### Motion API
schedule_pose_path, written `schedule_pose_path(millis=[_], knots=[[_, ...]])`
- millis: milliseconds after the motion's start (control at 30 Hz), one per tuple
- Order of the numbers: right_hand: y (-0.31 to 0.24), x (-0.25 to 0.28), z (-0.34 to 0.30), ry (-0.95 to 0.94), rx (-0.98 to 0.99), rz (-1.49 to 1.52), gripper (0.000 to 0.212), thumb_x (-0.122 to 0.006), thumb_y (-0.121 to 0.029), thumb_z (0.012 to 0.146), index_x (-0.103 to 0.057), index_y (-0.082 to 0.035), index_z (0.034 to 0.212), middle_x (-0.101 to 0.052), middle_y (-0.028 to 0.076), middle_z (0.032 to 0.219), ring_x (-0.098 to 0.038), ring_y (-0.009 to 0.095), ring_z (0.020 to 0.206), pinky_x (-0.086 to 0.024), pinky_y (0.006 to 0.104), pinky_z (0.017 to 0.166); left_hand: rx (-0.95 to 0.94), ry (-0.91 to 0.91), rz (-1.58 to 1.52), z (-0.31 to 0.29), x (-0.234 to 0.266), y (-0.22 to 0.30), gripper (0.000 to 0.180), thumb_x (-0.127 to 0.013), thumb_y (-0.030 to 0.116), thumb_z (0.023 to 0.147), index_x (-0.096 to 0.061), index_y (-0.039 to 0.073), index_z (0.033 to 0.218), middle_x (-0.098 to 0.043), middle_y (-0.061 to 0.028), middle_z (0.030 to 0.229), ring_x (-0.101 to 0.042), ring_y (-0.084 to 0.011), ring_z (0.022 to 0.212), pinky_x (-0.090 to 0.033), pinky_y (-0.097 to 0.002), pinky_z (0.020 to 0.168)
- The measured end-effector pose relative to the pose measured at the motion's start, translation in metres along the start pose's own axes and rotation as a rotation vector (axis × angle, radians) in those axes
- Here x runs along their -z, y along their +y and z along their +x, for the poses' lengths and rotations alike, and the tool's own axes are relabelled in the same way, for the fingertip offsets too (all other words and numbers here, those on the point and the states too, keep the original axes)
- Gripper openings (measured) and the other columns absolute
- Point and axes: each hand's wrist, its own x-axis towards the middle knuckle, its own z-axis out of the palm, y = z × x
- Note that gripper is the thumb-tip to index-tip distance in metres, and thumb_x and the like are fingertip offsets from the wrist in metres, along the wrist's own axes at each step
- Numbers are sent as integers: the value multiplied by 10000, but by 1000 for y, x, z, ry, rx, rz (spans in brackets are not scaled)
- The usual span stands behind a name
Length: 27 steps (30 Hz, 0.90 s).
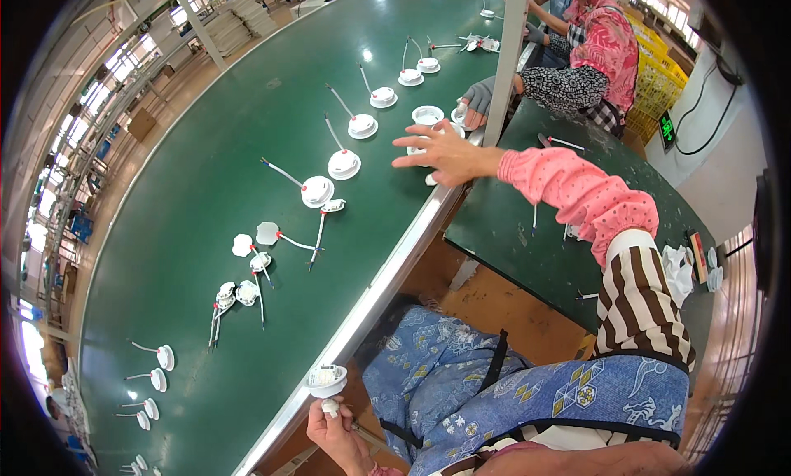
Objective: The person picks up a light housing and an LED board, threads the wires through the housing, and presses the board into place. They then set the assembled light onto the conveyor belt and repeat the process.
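My left hand (339, 436) is at the near edge of the green table. Its fingers are closed on a white round lamp housing (327, 382), held upright with its hollow side showing pale parts inside. A white finger cover is on one fingertip. My right hand (449, 155) reaches over the table edge with fingers spread. It hovers above white round housings, one partly hidden under the fingers; another white ring-shaped housing (428, 115) lies just beyond. A white lamp with a wire (344, 165) lies left of that hand.
The green conveyor table (189, 254) carries several wired white lamps in a row and loose wired pieces (246, 292). A co-worker's gloved hand (478, 99) is at the table edge beside a grey post (504, 64). A green side table (527, 254) stands right, with yellow crates (659, 72) behind.
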Motion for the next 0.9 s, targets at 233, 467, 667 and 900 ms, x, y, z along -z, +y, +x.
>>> schedule_pose_path(millis=[233,467,667,900], knots=[[-171,30,-6,29,-2,889,469,-704,-113,820,-623,-75,1280,-604,139,1236,-599,267,1142,-484,449,923,31,-99,35,-18,-8,6,189,-618,141,970,-674,-39,948,-617,-19,762,-504,-61,630,-344,-206,531],[-270,30,-28,-294,-163,1701,393,-582,-173,991,-560,-44,1362,-663,123,1109,-639,201,995,-512,334,898,-9,-416,91,-20,-33,5,177,-588,108,969,-682,-40,993,-633,-15,781,-566,-76,691,-437,-233,607],[-287,63,-23,-218,226,1207,842,-769,-57,680,-486,-115,1470,-485,167,1369,-504,342,1266,-453,406,1031,51,-398,28,-34,-22,-4,185,-615,135,994,-686,-37,993,-665,-31,850,-554,-70,687,-443,-220,629],[-299,47,-31,-377,268,1256,604,-785,-38,654,-602,-56,1229,-589,120,1197,-571,318,1156,-459,390,1002,86,-510,11,-43,-9,-3,152,-555,30,970,-670,-23,1054,-622,-2,779,-552,-60,683,-454,-235,605]])
